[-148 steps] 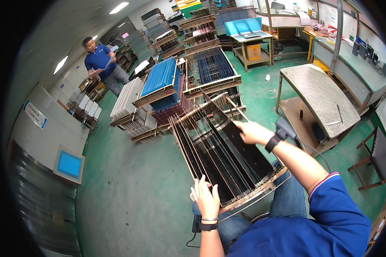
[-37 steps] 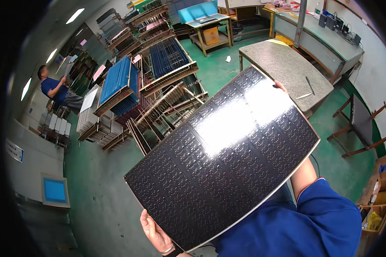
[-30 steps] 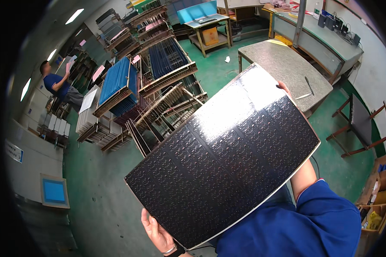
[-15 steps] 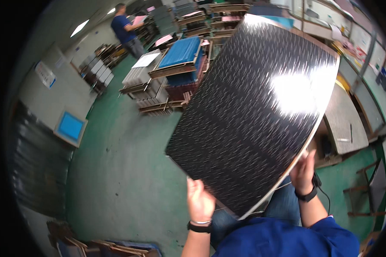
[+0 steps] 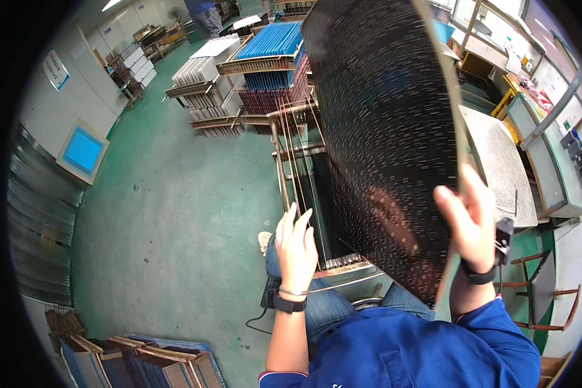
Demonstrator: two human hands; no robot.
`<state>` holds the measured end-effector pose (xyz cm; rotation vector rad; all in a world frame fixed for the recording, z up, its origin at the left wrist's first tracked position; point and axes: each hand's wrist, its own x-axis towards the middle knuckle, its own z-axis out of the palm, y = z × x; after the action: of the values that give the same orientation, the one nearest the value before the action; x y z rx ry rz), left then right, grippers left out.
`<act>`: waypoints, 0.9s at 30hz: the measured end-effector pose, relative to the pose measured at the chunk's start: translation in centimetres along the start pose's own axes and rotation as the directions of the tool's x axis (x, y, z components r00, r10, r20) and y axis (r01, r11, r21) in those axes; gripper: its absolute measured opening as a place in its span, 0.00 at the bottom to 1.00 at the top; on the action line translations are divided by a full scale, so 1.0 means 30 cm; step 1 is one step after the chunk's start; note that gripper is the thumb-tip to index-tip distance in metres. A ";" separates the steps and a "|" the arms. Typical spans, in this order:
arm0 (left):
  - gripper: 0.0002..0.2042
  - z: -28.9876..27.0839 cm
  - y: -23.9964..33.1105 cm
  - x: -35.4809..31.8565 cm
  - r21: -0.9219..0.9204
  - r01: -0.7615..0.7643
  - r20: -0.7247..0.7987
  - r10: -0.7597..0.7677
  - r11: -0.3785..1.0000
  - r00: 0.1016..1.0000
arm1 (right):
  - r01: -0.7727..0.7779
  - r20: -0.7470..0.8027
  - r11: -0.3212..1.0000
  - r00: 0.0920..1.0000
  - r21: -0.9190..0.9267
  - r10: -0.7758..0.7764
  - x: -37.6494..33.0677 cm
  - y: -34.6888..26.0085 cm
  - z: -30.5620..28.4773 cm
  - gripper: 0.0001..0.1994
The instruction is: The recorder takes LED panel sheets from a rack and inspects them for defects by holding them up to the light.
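A large, glossy black sheet (image 5: 388, 116) with rows of small pale dashes stands steeply tilted in front of me, its pale edge towards my right. My right hand (image 5: 470, 223) grips that edge, thumb on the dark face and fingers behind. My left hand (image 5: 295, 249) is off the sheet, fingers apart, beside the rods of a slotted rack (image 5: 346, 266); whether it touches them I cannot tell. Inside the rack a dark panel (image 5: 317, 200) shows, partly hidden by the sheet. The sheet's lower corner hangs above my lap.
Beyond the rack stand stacked racks of blue panels (image 5: 271, 42) and white panels (image 5: 204, 61). A grey-topped table (image 5: 498, 168) and a chair (image 5: 540, 291) are at the right. More framed panels (image 5: 142, 362) lean at the lower left. A person (image 5: 204, 16) stands far back.
The sheet has swung from a flatter slant to a steeper one, its lower edge coming nearer the rack. My left hand has let go of its lower edge. The view has shifted, revealing the rack.
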<state>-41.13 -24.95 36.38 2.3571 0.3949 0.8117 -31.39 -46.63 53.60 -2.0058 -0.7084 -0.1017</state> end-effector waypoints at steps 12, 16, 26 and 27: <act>0.15 0.087 0.012 0.001 0.168 -0.009 0.116 -0.011 0.986 0.993 | -0.002 0.169 0.989 0.985 0.148 -0.024 0.219 0.089 0.118 0.33; 0.17 0.095 0.006 -0.001 0.186 0.015 0.125 -0.039 0.982 0.991 | -0.014 0.281 0.958 0.957 0.287 -0.070 0.325 0.137 0.164 0.35; 0.18 0.088 0.008 0.002 0.174 0.020 0.126 -0.042 0.985 0.991 | -0.009 0.395 0.990 0.917 0.138 -0.047 0.413 0.098 0.190 0.35; 0.20 0.090 0.007 0.000 0.173 0.034 0.130 -0.057 0.984 0.990 | -0.026 0.406 0.997 0.914 0.079 -0.008 0.428 0.108 0.192 0.35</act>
<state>-39.39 -26.31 34.82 2.5346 0.4760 0.6138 -20.33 -37.42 52.57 -1.9681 -0.9483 0.3578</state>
